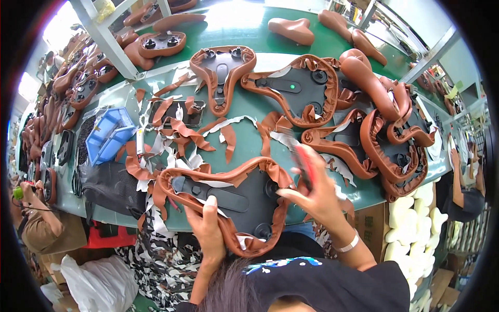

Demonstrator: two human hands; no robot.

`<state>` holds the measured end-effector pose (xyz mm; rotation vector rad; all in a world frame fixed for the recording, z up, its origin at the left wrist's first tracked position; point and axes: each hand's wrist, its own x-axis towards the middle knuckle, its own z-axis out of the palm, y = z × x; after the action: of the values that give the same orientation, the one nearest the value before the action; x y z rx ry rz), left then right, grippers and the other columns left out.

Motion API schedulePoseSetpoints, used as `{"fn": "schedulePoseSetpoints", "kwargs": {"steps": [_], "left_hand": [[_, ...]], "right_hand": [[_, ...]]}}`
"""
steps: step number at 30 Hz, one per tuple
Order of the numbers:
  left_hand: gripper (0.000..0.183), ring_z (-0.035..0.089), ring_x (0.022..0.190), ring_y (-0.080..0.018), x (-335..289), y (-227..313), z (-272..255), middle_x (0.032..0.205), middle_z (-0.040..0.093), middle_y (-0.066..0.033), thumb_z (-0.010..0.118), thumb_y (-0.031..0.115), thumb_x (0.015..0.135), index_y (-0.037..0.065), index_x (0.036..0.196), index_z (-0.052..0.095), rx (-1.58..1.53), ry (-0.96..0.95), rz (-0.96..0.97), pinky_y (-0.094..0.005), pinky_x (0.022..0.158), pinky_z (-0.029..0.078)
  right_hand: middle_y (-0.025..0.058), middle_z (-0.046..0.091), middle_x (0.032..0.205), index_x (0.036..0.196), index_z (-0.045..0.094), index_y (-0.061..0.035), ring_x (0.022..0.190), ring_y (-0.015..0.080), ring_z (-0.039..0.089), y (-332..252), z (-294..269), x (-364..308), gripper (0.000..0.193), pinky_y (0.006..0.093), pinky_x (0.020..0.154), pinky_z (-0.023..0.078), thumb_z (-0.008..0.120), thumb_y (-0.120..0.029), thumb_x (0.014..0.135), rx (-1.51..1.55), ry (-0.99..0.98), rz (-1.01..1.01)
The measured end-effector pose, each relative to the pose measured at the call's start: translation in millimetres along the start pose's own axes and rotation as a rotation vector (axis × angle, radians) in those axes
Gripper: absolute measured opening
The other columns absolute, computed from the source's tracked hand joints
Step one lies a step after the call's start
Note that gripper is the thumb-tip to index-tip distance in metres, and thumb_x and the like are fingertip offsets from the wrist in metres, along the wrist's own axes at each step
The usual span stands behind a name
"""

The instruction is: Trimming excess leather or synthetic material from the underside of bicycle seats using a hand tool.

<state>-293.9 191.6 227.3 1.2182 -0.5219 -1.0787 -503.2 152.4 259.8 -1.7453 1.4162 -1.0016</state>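
An upturned bicycle saddle (228,200) lies in front of me, with a brown cover folded over the rim of its black base. My left hand (206,229) grips its near left side, the thumb on top of the edge. Held in my right hand (317,190) is a red-and-black handled tool (305,165); its pale front end is blurred, so I cannot tell its exact kind. The thumb of that hand is at the saddle's right edge, by the gathered cover. Whether it touches is unclear.
Brown and white scraps (189,135) litter the green table (244,140). More upturned saddles (299,93) lie beyond and to the right. A blue plastic tray (110,136) stands left, near a black mesh bag (114,184). Co-workers are at the far left (52,229) and far right (465,192).
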Motion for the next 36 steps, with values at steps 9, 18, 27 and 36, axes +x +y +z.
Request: {"fn": "schedulePoseSetpoints", "kwargs": {"steps": [9,18,27,36], "left_hand": [[0.06,0.048,0.101,-0.028,15.2,20.9,21.1,0.103,0.054,-0.0119,0.076,0.018,0.07,0.005,0.122,0.048,1.191,-0.237,0.877,-0.0417,0.092,0.034],[0.016,0.051,0.07,-0.027,75.4,-11.0,62.8,0.066,0.054,-0.0075,0.067,0.012,0.076,0.006,0.067,0.055,0.926,-0.656,0.829,-0.0389,0.069,0.035],[0.018,0.052,0.07,-0.0112,77.7,5.2,63.1,0.077,0.062,-0.0091,0.051,0.007,0.086,-0.001,0.07,0.055,-0.194,-0.309,-0.058,-0.0229,0.063,0.039],[0.027,0.043,0.061,-0.0116,85.7,12.6,44.2,0.064,0.045,0.0006,0.05,0.024,0.097,0.005,0.077,0.052,-0.676,-0.547,0.006,-0.0238,0.055,0.034]], "right_hand": [[0.0063,0.064,0.092,0.123,0.042,-0.0026,0.076,0.0112,0.062,15.0,-6.7,52.7,0.045,0.0199,0.061,0.049,0.063,-0.006,0.084,0.046,0.02,-0.013],[0.0122,0.066,0.088,0.134,0.045,-0.0111,0.065,0.0223,0.064,42.3,-57.1,23.8,0.057,0.0309,0.058,0.051,0.067,-0.015,0.081,-0.348,-0.222,-0.314],[0.0148,0.057,0.069,0.136,0.04,-0.0103,0.052,0.0293,0.059,25.0,-27.2,-25.7,0.05,0.0392,0.043,0.044,0.054,-0.022,0.09,-0.837,-0.375,-0.202],[0.0141,0.056,0.06,0.131,0.045,-0.0067,0.046,0.0304,0.057,-11.1,-12.8,-34.6,0.043,0.0437,0.041,0.041,0.052,-0.023,0.092,-0.868,-0.328,-0.097]]}}
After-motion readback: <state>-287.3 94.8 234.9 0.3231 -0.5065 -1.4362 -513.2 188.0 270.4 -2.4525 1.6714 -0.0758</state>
